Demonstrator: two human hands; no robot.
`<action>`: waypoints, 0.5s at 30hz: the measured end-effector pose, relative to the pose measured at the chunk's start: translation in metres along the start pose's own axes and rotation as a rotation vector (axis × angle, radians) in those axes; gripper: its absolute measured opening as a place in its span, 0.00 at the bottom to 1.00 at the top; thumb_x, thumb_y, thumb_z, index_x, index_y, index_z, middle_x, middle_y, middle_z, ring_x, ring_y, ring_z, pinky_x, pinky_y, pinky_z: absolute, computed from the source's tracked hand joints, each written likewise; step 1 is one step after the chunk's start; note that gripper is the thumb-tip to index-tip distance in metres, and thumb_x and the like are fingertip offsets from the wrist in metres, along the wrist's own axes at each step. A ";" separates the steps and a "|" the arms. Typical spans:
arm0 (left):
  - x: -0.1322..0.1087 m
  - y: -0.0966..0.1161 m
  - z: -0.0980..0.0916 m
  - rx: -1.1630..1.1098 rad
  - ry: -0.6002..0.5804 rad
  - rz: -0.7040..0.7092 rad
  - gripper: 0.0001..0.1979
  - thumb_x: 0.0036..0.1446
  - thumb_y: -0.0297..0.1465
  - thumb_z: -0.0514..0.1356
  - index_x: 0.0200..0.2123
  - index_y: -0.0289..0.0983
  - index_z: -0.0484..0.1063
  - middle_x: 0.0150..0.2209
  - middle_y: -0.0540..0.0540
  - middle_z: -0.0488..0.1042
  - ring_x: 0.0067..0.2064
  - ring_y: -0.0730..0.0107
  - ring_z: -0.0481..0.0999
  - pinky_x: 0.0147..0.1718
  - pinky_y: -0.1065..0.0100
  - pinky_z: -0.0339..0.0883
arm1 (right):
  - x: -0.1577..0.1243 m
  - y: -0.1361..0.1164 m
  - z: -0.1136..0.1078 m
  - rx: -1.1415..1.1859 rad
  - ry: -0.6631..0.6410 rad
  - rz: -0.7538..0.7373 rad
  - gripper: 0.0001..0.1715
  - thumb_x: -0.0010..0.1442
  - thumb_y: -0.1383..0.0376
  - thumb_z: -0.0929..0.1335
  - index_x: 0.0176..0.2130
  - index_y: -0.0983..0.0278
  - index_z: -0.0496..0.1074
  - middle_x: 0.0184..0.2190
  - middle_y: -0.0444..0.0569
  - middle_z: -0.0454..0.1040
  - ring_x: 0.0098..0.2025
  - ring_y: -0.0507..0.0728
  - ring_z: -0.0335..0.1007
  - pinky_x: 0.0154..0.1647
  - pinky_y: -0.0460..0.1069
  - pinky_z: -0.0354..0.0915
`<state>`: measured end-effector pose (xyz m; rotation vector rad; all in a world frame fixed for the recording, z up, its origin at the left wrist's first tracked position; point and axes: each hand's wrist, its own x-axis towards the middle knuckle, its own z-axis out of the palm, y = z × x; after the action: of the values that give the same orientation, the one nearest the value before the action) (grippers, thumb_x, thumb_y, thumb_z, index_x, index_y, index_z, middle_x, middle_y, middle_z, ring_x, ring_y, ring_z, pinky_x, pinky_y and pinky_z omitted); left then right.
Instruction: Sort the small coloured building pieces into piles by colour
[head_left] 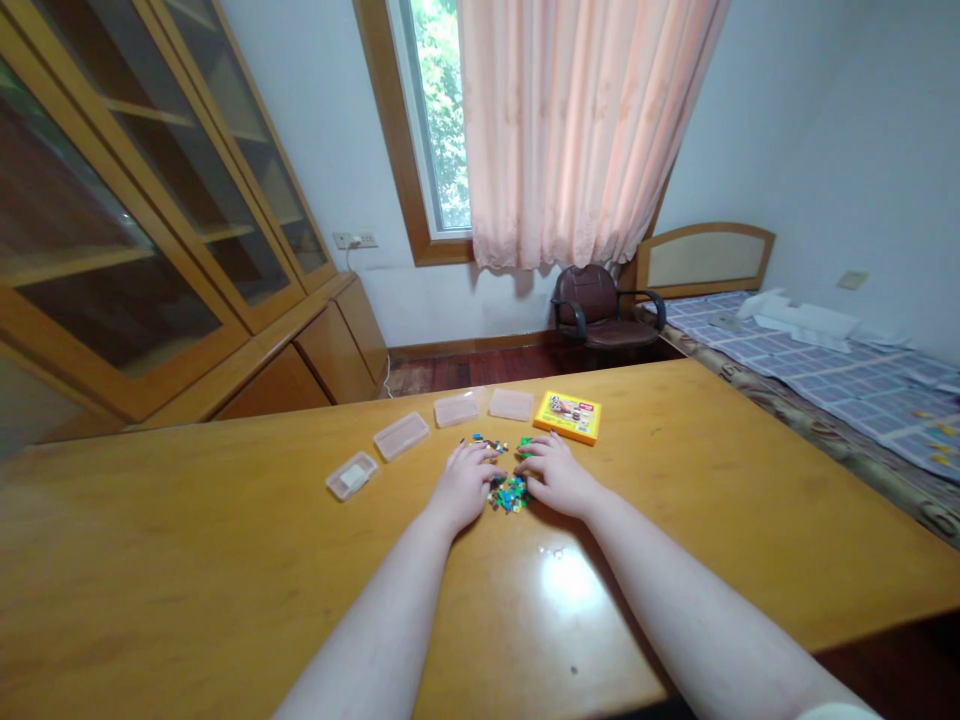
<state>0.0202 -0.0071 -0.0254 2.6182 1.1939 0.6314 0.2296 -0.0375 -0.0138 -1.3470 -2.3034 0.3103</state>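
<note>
A small heap of tiny coloured bricks (pixel 508 488) lies on the wooden table (pixel 225 560). My left hand (pixel 465 482) rests palm down on the left side of the heap, fingers stretched forward over the pieces. My right hand (pixel 556 472) lies flat on the right side, fingers spread and touching the bricks. Neither hand visibly grips anything. A yellow box (pixel 568 416) sits just beyond my right hand.
Several clear plastic cases lie in an arc beyond the hands: (pixel 351 475), (pixel 401 435), (pixel 457 409), (pixel 511 404). A dark office chair (pixel 604 305) stands past the table. A bed (pixel 840 370) lies at right, wooden glass-door cabinets (pixel 150 230) at left.
</note>
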 end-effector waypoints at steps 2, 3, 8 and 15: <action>0.000 0.000 0.001 -0.005 -0.009 0.039 0.18 0.52 0.21 0.56 0.38 0.47 0.78 0.49 0.47 0.74 0.56 0.60 0.65 0.60 0.46 0.51 | 0.000 0.000 -0.001 0.003 -0.010 -0.013 0.14 0.56 0.66 0.65 0.41 0.56 0.77 0.50 0.48 0.72 0.56 0.61 0.58 0.61 0.63 0.44; 0.000 0.001 0.002 -0.003 -0.016 0.048 0.18 0.52 0.21 0.56 0.38 0.47 0.78 0.49 0.47 0.74 0.56 0.60 0.65 0.60 0.46 0.51 | 0.000 0.000 -0.001 0.002 -0.017 -0.018 0.14 0.56 0.66 0.65 0.40 0.56 0.77 0.50 0.48 0.72 0.56 0.62 0.58 0.61 0.63 0.44; 0.001 0.001 0.001 0.026 -0.022 -0.039 0.17 0.52 0.21 0.55 0.37 0.46 0.79 0.49 0.46 0.74 0.56 0.59 0.65 0.59 0.45 0.51 | 0.001 0.001 -0.003 -0.016 0.014 0.009 0.11 0.55 0.67 0.65 0.34 0.59 0.78 0.45 0.48 0.74 0.55 0.62 0.59 0.62 0.63 0.43; 0.001 0.001 -0.003 0.035 0.008 -0.097 0.17 0.51 0.21 0.55 0.35 0.46 0.79 0.49 0.47 0.74 0.56 0.59 0.66 0.59 0.47 0.53 | 0.000 -0.005 -0.001 0.016 -0.088 -0.041 0.19 0.55 0.65 0.65 0.47 0.54 0.75 0.56 0.49 0.67 0.60 0.63 0.53 0.63 0.64 0.41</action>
<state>0.0202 -0.0069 -0.0224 2.5699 1.3362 0.6085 0.2266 -0.0402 -0.0112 -1.2999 -2.3917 0.3810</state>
